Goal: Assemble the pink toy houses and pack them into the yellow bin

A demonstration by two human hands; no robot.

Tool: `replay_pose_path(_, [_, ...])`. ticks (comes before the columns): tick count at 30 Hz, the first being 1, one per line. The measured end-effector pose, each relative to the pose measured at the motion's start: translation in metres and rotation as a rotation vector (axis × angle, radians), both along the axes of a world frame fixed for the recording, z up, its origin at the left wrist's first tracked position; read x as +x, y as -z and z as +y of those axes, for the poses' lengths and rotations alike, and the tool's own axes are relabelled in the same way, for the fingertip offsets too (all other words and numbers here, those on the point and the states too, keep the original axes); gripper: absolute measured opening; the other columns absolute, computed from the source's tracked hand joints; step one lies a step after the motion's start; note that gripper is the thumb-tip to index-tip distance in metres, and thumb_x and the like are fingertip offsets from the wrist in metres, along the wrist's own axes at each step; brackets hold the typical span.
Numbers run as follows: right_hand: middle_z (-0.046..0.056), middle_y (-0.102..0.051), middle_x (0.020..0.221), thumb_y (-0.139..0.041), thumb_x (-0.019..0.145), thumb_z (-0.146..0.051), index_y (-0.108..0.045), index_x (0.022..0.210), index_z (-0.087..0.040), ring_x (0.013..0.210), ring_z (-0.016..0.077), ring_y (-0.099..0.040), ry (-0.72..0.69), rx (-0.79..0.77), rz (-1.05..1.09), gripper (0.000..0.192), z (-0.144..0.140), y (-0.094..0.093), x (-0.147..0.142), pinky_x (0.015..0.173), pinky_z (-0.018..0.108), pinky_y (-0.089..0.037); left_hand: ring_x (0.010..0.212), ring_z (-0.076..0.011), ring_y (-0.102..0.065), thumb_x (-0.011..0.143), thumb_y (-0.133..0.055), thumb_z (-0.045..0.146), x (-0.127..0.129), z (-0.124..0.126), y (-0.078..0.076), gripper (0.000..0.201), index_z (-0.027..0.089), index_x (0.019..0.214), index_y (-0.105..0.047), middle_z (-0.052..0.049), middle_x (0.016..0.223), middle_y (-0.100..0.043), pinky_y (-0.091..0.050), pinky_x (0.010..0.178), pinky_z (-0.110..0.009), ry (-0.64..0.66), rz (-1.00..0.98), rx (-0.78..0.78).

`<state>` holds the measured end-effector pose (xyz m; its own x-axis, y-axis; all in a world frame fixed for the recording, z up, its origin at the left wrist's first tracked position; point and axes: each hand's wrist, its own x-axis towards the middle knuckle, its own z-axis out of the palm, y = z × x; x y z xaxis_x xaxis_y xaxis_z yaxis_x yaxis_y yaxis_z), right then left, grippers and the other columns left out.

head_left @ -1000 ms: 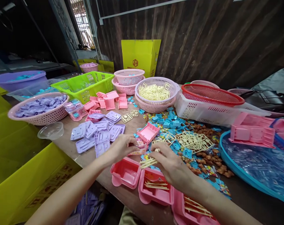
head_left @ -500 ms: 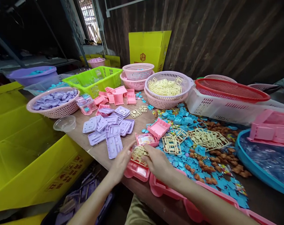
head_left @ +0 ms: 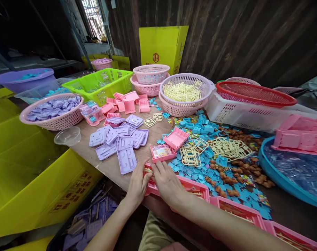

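Both hands meet palm-down at the table's near edge: the left hand [head_left: 138, 184] and right hand [head_left: 167, 181] press curled fingers onto a pink tray [head_left: 192, 184], gripping its left end.

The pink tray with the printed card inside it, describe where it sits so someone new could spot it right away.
Start at the round basket of cream frames at the back of the table, then come toward the hands. Past an empty pink tray lies the pink tray, just beyond the left hand and right hand. Unlike that empty neighbour, it holds a colourful printed card.
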<state>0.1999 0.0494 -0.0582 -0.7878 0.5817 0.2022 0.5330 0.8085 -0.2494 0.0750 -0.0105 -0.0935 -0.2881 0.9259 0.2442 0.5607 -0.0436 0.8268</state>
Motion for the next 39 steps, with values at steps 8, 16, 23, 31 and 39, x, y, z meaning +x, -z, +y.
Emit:
replay_pose_path(8, [0.013,-0.058,0.100,-0.038,0.089,-0.008,-0.055,0.111,-0.010,0.084,0.0217,-0.058,-0.052,-0.075,0.191,0.029,0.001,-0.013,0.012,0.071,0.035,-0.052,0.097,-0.0212,-0.059,0.092,-0.029,0.050,0.008,-0.003,-0.004,0.043,0.016,0.112,-0.046,-0.011,0.105,-0.060,-0.047,0.086,-0.037,-0.136,-0.095,-0.016])
replay_pose_path(16, [0.014,-0.056,0.126,-0.047,0.089,-0.020,-0.059,0.114,-0.012,0.112,0.0299,-0.050,-0.152,0.027,0.011,0.029,0.012,-0.019,0.041,0.086,0.048,-0.048,0.120,-0.0206,-0.048,0.092,-0.041,0.024,0.007,-0.009,-0.003,0.026,0.017,0.116,-0.049,-0.012,0.123,-0.055,-0.040,0.099,-0.039,-0.064,0.436,0.216])
replay_pose_path(23, [0.013,-0.042,0.141,-0.049,0.090,-0.025,-0.056,0.121,-0.016,0.126,0.0301,-0.040,-0.110,-0.022,-0.016,0.034,0.004,-0.020,0.052,0.092,0.051,-0.045,0.117,-0.0228,-0.052,0.091,-0.042,0.018,0.004,-0.015,-0.010,0.029,0.017,0.116,-0.056,-0.011,0.119,-0.060,-0.036,0.098,-0.041,0.042,0.749,0.317])
replay_pose_path(31, [0.015,-0.051,0.131,-0.048,0.088,-0.019,-0.057,0.117,-0.013,0.118,0.0261,-0.048,-0.019,-0.053,0.152,0.031,0.010,-0.037,0.071,0.092,0.045,-0.047,0.099,-0.0245,-0.055,0.092,-0.038,0.022,0.015,-0.005,-0.034,0.029,0.018,0.103,-0.064,-0.006,0.100,-0.068,-0.038,0.082,-0.038,0.176,0.965,0.122])
replay_pose_path(39, [0.011,-0.060,0.115,-0.043,0.092,-0.022,-0.059,0.111,-0.017,0.110,0.0219,-0.052,0.360,0.021,0.370,0.025,0.010,-0.042,0.197,0.093,0.042,-0.045,0.091,-0.0239,-0.058,0.092,-0.038,0.026,0.010,-0.003,-0.040,0.029,0.017,0.110,-0.059,-0.010,0.099,-0.065,-0.041,0.076,-0.036,0.289,0.993,0.277])
